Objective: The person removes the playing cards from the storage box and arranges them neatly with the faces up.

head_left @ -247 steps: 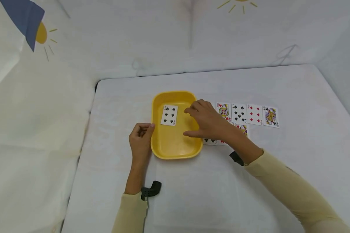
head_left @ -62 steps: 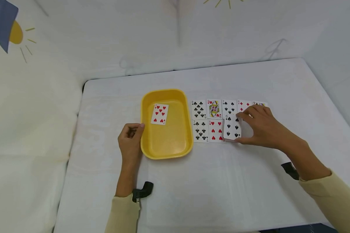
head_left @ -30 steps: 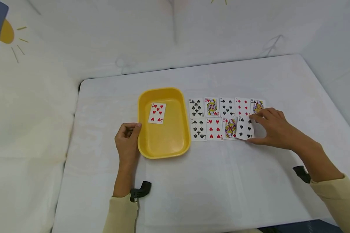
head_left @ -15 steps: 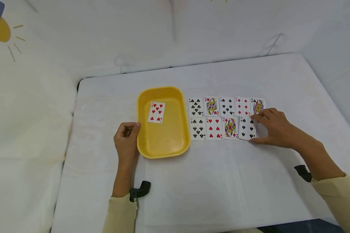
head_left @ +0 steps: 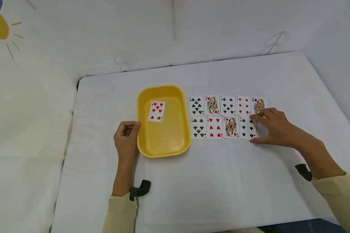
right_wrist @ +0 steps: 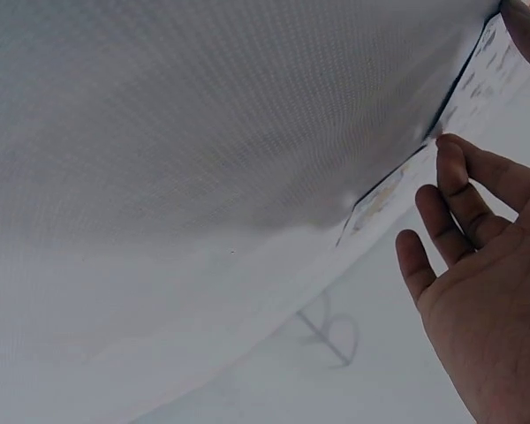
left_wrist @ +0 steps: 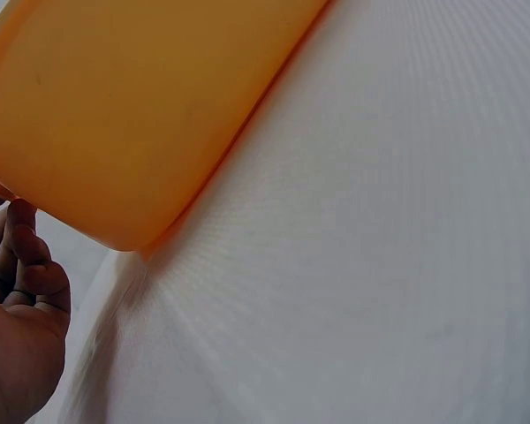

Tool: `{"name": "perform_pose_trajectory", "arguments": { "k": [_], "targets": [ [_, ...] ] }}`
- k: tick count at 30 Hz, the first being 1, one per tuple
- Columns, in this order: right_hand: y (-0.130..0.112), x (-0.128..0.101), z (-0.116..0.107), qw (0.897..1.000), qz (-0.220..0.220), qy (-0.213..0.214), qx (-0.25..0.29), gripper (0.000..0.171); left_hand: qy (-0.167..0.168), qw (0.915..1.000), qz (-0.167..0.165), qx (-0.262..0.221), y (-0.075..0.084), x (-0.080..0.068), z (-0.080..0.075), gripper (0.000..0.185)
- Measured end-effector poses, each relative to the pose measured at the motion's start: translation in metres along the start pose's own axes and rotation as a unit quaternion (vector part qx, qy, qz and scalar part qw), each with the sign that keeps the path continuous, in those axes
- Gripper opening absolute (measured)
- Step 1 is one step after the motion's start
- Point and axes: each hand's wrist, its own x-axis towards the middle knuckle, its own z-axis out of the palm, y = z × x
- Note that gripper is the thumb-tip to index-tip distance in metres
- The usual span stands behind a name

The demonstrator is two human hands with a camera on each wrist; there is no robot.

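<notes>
My left hand (head_left: 126, 139) grips the left rim of a yellow plastic tray (head_left: 163, 152), thumb on the edge and the other fingers curled; the left wrist view shows this hand (left_wrist: 22, 327) at the tray's (left_wrist: 132, 115) corner. Inside the tray lies a seven of hearts (head_left: 156, 111). My right hand (head_left: 277, 127) holds a six of spades (head_left: 247, 128) by its upper and lower right corners, between finger and thumb. That card lies beside the queen of diamonds (head_left: 231, 127), at the right end of the lower row. In the right wrist view, the hand (right_wrist: 486, 274) has thumb and forefinger spread along the card's edge.
The upper row holds an eight of clubs (head_left: 196, 106), queen of hearts (head_left: 212, 105), seven of spades (head_left: 227, 105), six of diamonds (head_left: 243, 105) and queen of clubs (head_left: 258, 105). A seven of clubs (head_left: 198, 128) and six of hearts (head_left: 215, 127) begin the lower row. White cloth covers the table (head_left: 192, 187).
The six of spades has left the tray, passed over the queen of diamonds and moved right to the lower row's end. A seven of hearts now shows in the tray. The left hand stays put.
</notes>
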Motion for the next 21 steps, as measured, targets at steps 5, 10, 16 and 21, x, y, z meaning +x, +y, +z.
{"name": "perform_pose_trajectory", "arguments": {
  "k": [5, 10, 16, 21],
  "targets": [
    [-0.003, 0.001, -0.004, 1.000, 0.004, 0.005, 0.004, 0.080, 0.002, 1.0000, -0.004, -0.003, -0.004, 0.003, 0.000, 0.022],
    [-0.009, 0.004, -0.006, 0.999, -0.011, 0.038, 0.015, 0.075, 0.007, 1.0000, -0.001, 0.000, -0.025, 0.011, -0.002, 0.025],
    [-0.027, 0.016, -0.009, 0.996, -0.039, 0.077, 0.008, 0.071, 0.005, 0.9999, 0.011, -0.009, -0.033, 0.012, -0.001, 0.030],
    [-0.047, 0.032, -0.010, 0.993, -0.066, 0.102, 0.002, 0.066, 0.008, 0.9998, 0.018, -0.008, -0.032, 0.010, 0.000, 0.032]
  ]
}}
